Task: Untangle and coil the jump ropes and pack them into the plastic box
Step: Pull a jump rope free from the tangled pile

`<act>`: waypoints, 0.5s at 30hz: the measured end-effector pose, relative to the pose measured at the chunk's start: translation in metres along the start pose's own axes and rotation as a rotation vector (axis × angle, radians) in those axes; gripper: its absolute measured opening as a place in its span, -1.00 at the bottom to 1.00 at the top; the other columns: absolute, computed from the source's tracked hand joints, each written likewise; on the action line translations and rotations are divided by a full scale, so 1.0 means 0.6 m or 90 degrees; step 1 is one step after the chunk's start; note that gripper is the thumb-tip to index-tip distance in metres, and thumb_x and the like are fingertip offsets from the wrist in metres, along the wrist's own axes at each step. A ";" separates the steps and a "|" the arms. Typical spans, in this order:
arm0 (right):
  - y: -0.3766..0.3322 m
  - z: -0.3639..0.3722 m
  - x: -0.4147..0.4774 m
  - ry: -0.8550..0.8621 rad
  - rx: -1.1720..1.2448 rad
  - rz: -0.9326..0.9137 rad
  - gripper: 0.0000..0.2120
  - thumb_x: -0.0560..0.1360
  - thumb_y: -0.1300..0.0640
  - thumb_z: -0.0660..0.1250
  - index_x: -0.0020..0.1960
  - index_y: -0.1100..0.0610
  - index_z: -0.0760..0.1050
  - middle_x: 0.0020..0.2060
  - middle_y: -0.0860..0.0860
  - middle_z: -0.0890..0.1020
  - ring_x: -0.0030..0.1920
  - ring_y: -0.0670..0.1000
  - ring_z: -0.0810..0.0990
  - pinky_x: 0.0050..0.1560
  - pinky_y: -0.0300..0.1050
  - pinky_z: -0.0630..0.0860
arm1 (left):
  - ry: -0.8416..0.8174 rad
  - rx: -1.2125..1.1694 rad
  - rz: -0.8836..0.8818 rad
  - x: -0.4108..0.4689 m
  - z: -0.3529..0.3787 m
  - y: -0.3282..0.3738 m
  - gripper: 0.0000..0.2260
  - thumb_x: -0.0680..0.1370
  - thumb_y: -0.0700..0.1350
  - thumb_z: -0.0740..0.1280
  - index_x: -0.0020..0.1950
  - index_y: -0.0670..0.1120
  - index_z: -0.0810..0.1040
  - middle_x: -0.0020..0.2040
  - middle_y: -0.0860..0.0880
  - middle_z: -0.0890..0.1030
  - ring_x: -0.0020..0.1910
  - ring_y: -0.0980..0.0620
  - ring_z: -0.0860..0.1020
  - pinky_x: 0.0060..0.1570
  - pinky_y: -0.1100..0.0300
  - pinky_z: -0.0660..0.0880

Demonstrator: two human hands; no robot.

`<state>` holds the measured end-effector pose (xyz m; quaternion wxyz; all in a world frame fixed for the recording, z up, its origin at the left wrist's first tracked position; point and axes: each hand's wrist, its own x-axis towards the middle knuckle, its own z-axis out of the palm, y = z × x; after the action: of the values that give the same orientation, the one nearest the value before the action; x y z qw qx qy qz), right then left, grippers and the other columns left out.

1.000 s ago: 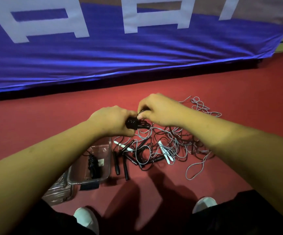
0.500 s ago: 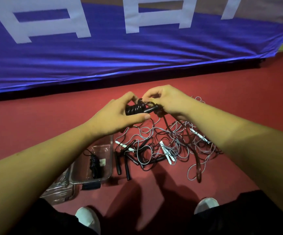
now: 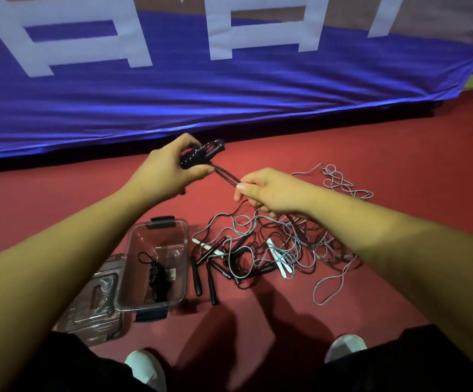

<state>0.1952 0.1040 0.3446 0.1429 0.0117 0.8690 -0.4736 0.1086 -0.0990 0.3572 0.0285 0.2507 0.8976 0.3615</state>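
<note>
On the red floor (image 3: 343, 137), at the lower left of the view, the clear box (image 3: 185, 250) stands open with a dark latch at its near and far ends.

Box contents:
- One black coiled rope (image 3: 157, 278), lying lengthwise on the bottom.
- One small pale label (image 3: 172, 274) beside the rope; its details are too small to read.

The lid (image 3: 96, 301) lies flat on the floor against the left side of the box.

Hands:
- The left hand (image 3: 167, 174) is raised above the floor. Its fingers and thumb curl round a black bundle (image 3: 198, 158) of handle and wound rope.
- The right hand (image 3: 275, 193) pinches a black cord (image 3: 227, 176) between thumb and forefinger, with the other fingers curled in.
- The cord runs taut, as two strands, from the bundle to the right hand. Below the right hand it drops into the tangle (image 3: 280, 244).

Loose ropes:
- The tangle of grey and black ropes lies on the floor to the right of the box.
- Two black handles (image 3: 211, 284) lie side by side just beside the right wall of the box.
- White handles (image 3: 279, 258) lie within the tangle.
- Grey loops trail out at its near right and far right.

A blue banner (image 3: 229, 94) with white letters spans the far side. Two white shoes (image 3: 144, 369) show at the bottom edge.
</note>
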 end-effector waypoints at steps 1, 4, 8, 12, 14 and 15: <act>-0.009 0.001 -0.001 0.005 -0.045 -0.022 -0.73 0.64 0.08 0.17 0.01 0.22 0.57 -0.43 -0.01 0.39 -0.48 -0.06 0.29 -0.44 -0.20 0.28 | -0.008 0.068 -0.009 0.003 -0.003 -0.012 -0.68 0.43 0.12 0.50 0.07 0.10 0.46 -0.15 0.01 0.66 -0.40 -0.01 0.64 -0.30 0.18 0.57; -0.040 0.018 -0.004 0.003 -0.263 -0.126 -0.71 0.58 0.04 0.28 -0.14 0.26 0.57 -0.40 0.06 0.45 -0.40 -0.01 0.35 -0.34 -0.12 0.28 | -0.043 0.279 -0.043 0.005 0.009 -0.024 -0.59 0.43 0.19 0.46 0.20 0.14 0.45 0.07 -0.05 0.66 -0.02 -0.15 0.63 -0.01 0.01 0.57; -0.063 0.012 -0.011 0.032 -0.400 -0.177 -0.77 0.55 0.05 0.30 -0.23 0.13 0.56 -0.44 -0.01 0.48 -0.40 -0.02 0.42 -0.34 -0.11 0.32 | -0.131 0.402 -0.044 -0.002 0.032 -0.002 -0.61 0.42 0.21 0.41 0.21 0.22 0.46 0.07 -0.03 0.63 0.06 -0.15 0.59 -0.02 0.04 0.53; -0.057 -0.017 -0.006 0.102 -0.402 -0.223 -0.82 0.54 0.04 0.32 -0.09 0.11 0.65 -0.18 0.03 0.68 -0.14 0.05 0.59 -0.07 -0.06 0.51 | -0.293 0.316 0.040 -0.021 0.034 0.023 -0.71 0.40 0.21 0.45 -0.01 0.08 0.58 -0.26 0.09 0.60 -0.19 0.04 0.60 -0.13 0.17 0.49; -0.050 -0.027 -0.002 0.125 -0.368 -0.238 -0.82 0.54 0.07 0.33 -0.08 0.15 0.65 -0.19 0.03 0.69 -0.17 -0.04 0.57 -0.10 -0.17 0.47 | -0.307 0.276 0.101 -0.032 0.035 0.047 -0.64 0.37 0.34 0.42 -0.20 0.05 0.52 -0.40 0.08 0.54 -0.35 0.15 0.52 -0.26 0.17 0.42; -0.047 -0.034 -0.002 0.128 -0.343 -0.244 -0.82 0.54 0.10 0.33 -0.09 0.17 0.66 -0.23 0.03 0.67 -0.23 -0.11 0.53 -0.16 -0.23 0.42 | -0.290 0.252 0.126 -0.035 0.033 0.056 -0.60 0.36 0.38 0.39 -0.23 0.05 0.51 -0.43 0.07 0.51 -0.40 0.17 0.48 -0.30 0.18 0.40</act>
<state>0.1871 0.1055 0.3781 -0.0373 -0.1435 0.9589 -0.2421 0.1462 -0.0758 0.3625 0.1440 0.4121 0.8923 0.1154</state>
